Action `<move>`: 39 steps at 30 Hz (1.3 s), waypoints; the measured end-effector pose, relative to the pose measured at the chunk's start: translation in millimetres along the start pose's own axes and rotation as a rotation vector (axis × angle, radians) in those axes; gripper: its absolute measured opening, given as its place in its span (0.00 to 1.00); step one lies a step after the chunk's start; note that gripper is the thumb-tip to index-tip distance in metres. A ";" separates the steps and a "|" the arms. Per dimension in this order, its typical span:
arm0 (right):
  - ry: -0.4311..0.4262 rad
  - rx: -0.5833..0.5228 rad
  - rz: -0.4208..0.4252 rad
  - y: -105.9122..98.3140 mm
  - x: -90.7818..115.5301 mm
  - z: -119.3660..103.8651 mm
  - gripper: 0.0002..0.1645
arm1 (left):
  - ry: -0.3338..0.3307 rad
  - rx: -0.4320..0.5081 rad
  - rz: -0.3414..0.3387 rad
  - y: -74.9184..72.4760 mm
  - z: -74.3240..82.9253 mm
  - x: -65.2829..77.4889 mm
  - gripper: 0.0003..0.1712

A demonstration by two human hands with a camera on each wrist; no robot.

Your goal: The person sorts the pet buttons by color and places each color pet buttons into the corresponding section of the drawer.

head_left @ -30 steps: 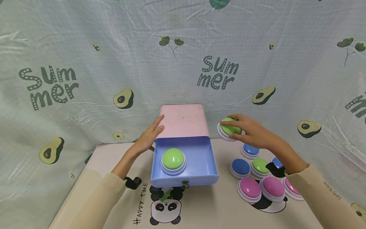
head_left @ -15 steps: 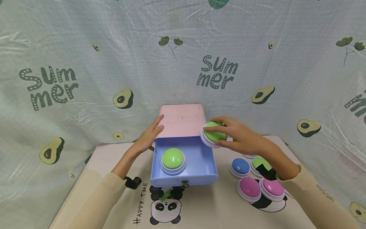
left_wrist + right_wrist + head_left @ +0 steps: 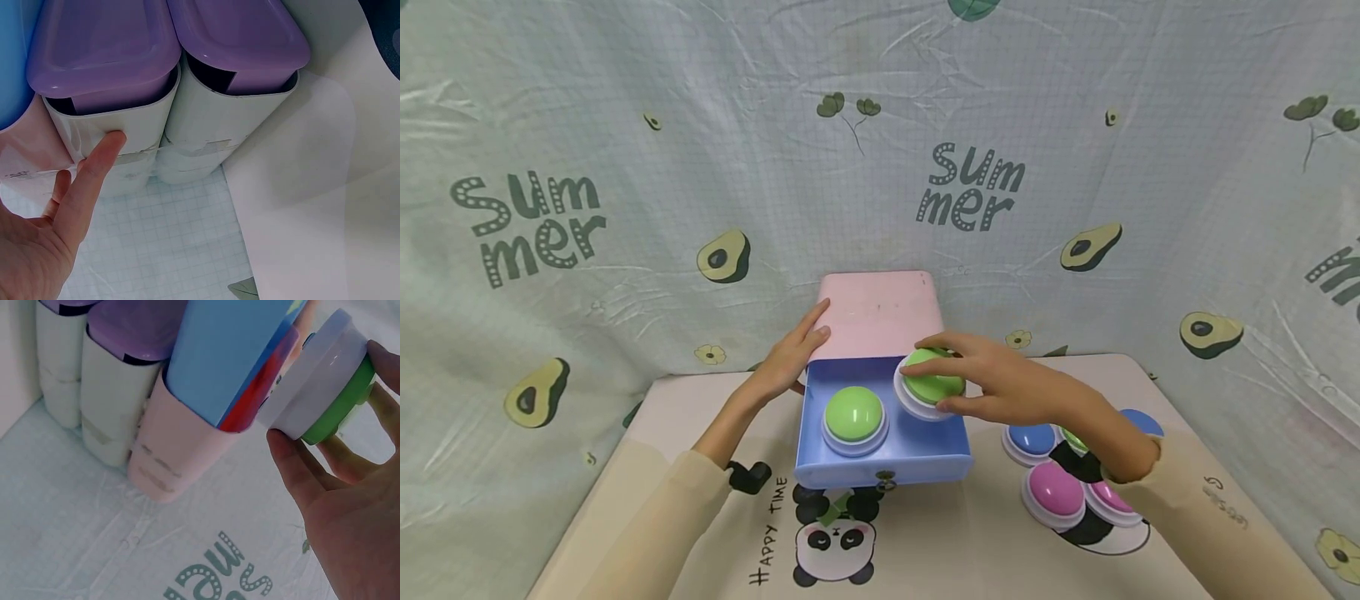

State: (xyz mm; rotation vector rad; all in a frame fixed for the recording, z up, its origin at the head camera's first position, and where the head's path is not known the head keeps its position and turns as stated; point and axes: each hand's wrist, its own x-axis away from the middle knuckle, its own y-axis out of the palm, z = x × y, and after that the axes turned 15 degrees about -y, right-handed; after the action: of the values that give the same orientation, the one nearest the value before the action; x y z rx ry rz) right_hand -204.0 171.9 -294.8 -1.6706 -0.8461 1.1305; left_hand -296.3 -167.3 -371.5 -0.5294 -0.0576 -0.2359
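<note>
In the head view my right hand grips a round green push button with a white base. It hangs, slightly tilted, over the right part of a pulled-out blue drawer. A second green push button sits in the drawer's left half. The drawer juts from a pink casing. My left hand rests its fairly straight fingers along the casing's left edge; some of them are hidden behind it. The right wrist view shows my fingers and thumb around the held button.
Blue and pink push buttons stand on the table at right, partly hidden by my right forearm, with a green one among them. White casings with purple drawers adjoin the pink one in the wrist views. A printed curtain hangs behind.
My right hand has carried the green push button leftward and down, from the right of the pink casing to over the drawer. The left hand has stayed in place.
</note>
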 end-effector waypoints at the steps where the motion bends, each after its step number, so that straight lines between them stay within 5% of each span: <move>1: -0.005 -0.005 -0.001 1.3 -0.7 0.1 0.31 | 0.000 -0.001 0.000 0.1 0.2 0.0 0.37; 12: -0.081 -0.026 -0.044 13.8 -7.4 8.1 0.29 | 0.003 -0.007 0.008 0.1 -1.1 -1.9 0.36; 23: 0.024 0.038 -0.097 27.1 -13.2 8.5 0.28 | 0.001 -0.009 0.007 -0.4 -1.3 -2.1 0.36; 39: 0.057 0.169 -0.141 42.7 -21.6 11.2 0.28 | -0.005 -0.007 0.006 -0.9 0.8 -0.6 0.37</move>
State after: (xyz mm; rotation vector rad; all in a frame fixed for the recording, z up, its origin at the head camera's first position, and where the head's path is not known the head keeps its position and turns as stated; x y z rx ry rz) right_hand -220.1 141.5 -330.0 -1.4743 -0.7965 1.0241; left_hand -297.1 -167.6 -370.4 -0.5371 -0.0597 -0.2290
